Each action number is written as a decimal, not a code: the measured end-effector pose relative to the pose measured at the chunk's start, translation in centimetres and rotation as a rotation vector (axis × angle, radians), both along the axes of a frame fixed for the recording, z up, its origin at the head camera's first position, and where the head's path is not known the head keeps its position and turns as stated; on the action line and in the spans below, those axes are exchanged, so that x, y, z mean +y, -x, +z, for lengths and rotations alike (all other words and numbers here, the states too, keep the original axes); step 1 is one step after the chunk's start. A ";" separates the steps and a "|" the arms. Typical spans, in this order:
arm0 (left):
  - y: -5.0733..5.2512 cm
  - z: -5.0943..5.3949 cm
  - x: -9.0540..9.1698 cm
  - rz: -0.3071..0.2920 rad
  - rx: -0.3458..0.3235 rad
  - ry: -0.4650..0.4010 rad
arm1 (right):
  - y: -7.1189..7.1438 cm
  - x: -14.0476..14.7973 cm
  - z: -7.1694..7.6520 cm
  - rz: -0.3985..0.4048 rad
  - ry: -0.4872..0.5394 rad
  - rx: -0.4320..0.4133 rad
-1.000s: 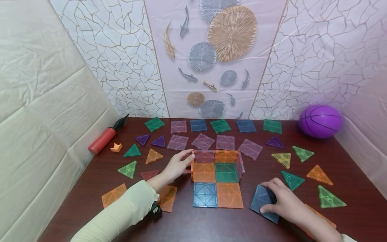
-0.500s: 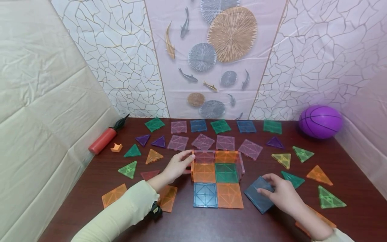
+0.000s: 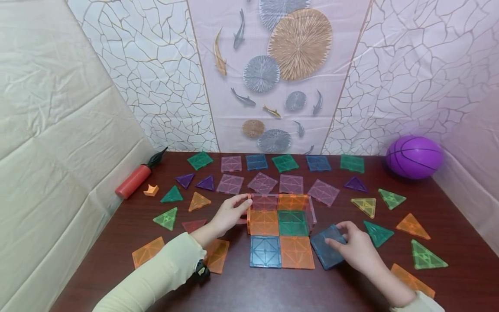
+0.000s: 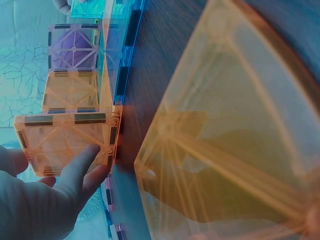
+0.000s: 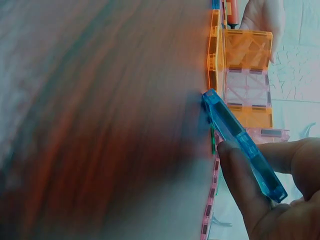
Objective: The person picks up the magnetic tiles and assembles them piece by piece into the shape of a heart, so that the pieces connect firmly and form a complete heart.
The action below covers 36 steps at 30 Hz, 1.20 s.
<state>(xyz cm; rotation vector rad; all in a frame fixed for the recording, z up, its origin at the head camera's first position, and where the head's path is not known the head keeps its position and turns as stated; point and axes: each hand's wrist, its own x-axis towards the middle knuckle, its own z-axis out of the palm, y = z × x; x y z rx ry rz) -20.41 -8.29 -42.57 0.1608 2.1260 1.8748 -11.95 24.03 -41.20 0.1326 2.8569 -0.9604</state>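
Observation:
At the table's middle stands a small structure of see-through magnetic tiles, with a flat base of orange, green [image 3: 292, 223] and blue squares and upright squares along the back and sides. My left hand [image 3: 228, 215] holds the upright orange square tile [image 4: 67, 140] on the structure's left side, fingers against its outer face. My right hand [image 3: 358, 246] pinches a blue square tile [image 5: 245, 145] between thumb and fingers. That blue tile is tilted, its left corner close to the flat orange base tile [image 3: 297, 252]; contact there cannot be made out.
Loose square tiles lie in rows at the back, among them a pink one [image 3: 323, 192]. Triangles such as a green one [image 3: 428, 255] lie at both sides. A red pump [image 3: 134, 180] is at the far left, a purple ball [image 3: 414, 157] at the back right.
My right hand has moved left with the blue tile, bringing it close beside the structure's right front edge. My left hand has stayed at the upright orange tile.

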 end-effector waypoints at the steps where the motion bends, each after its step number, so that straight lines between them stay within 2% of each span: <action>1: 0.0 0.0 0.0 0.000 -0.002 -0.001 | 0.0 0.0 0.0 -0.003 0.001 0.002; 13: 0.0 -0.1 -0.1 -0.007 0.006 0.015 | 0.0 -0.7 -0.3 -0.049 0.061 -0.020; 18: 0.0 0.0 -0.1 -0.003 -0.005 0.006 | -0.4 -1.1 0.0 -0.034 0.082 -0.010; 25: 0.1 -0.1 0.0 -0.007 0.007 0.008 | -1.1 -2.1 0.7 -0.013 0.178 -0.016; 36: 0.1 -0.1 0.0 -0.003 -0.004 0.000 | -1.2 -3.1 1.1 0.003 0.180 0.012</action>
